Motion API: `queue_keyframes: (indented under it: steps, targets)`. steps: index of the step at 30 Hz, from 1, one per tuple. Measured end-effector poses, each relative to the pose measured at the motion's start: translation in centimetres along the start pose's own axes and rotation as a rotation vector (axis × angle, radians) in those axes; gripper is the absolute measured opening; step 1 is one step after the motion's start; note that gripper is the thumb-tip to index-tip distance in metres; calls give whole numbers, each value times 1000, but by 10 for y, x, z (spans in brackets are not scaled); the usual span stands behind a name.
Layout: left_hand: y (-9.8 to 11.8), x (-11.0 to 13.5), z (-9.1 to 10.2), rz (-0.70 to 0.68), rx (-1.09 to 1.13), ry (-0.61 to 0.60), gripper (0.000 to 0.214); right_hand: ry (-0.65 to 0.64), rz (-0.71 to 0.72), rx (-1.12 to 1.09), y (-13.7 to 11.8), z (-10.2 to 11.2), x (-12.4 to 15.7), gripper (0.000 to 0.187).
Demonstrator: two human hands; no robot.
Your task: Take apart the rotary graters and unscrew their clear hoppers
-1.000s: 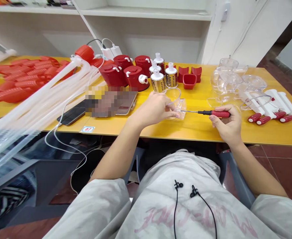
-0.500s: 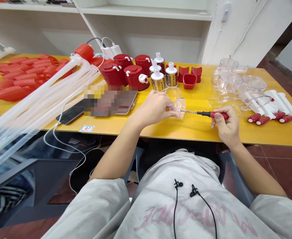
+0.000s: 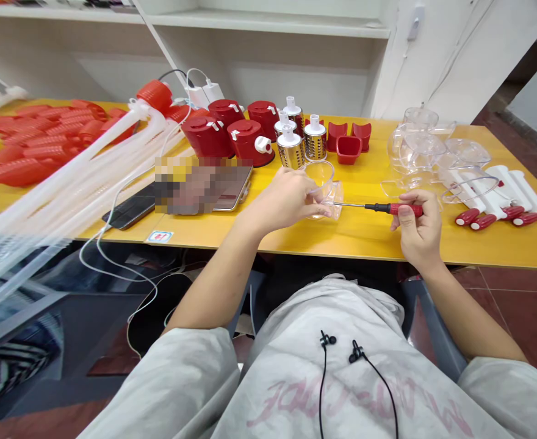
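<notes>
My left hand (image 3: 296,195) is closed around a clear plastic part (image 3: 326,177) with a round open rim, just above the yellow table (image 3: 323,239). In my right hand (image 3: 418,228) is a screwdriver (image 3: 394,209) with a red and black handle, held level and pointing left. Its metal shaft reaches the clear part, and the tip meets it close to my left fingers. Whether a screw sits at the tip is too small to tell. Behind the left hand stand metal grater drums (image 3: 291,149) with white tops.
Red housings (image 3: 250,141) and small red pieces (image 3: 348,149) stand at the back. More clear parts (image 3: 417,149) and white handles with red ends (image 3: 483,207) lie to the right. A tablet (image 3: 234,186), a phone (image 3: 131,206), white cables, clear tubing (image 3: 108,152) and orange pieces (image 3: 44,143) fill the left.
The screwdriver and my right hand have shifted very slightly to the right. My left hand and the clear part have barely moved.
</notes>
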State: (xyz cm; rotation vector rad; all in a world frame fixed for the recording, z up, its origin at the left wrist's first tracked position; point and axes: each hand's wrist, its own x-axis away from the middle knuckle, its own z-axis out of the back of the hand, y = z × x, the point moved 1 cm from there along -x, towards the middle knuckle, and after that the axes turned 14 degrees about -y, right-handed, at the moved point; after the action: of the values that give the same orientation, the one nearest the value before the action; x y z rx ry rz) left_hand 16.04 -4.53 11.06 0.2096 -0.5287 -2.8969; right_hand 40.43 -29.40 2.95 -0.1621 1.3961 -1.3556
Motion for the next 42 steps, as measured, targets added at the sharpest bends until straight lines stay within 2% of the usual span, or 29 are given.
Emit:
queue_keyframes:
  steps: [2, 8, 11, 14, 17, 22, 28, 32, 35, 42]
  targets:
    - [2, 0, -1, 6, -14, 10, 37, 7, -20, -117, -1, -2, -3, 47]
    - [8, -1, 0, 87, -31, -8, 26, -95, -143, -452, 0, -4, -11, 62]
    - [9, -1, 0, 83, -31, -11, 25, -81, -162, -453, -2, -1, -11, 66]
    - [10, 0, -1, 77, -33, -17, 25, -115, -247, -367, -3, 3, -9, 68]
    - [10, 0, -1, 66, -44, -12, 25, -129, -308, -383, 0, 3, -9, 69]
    - [12, 1, 2, 57, -47, -27, 30, -67, -189, -453, 6, 0, -10, 67]
    - [15, 1, 5, 49, -75, -40, 31, -72, -63, -365, 10, 3, -9, 57]
    - [16, 1, 4, 74, -63, -44, 25, -107, -93, -370, 3, 3, -8, 53]
    - [15, 1, 4, 79, -58, -42, 21, -80, -130, -338, -2, 0, -6, 59]
    - [13, 1, 4, 101, -17, -33, 17, -24, 15, -190, 1, -4, -3, 46]
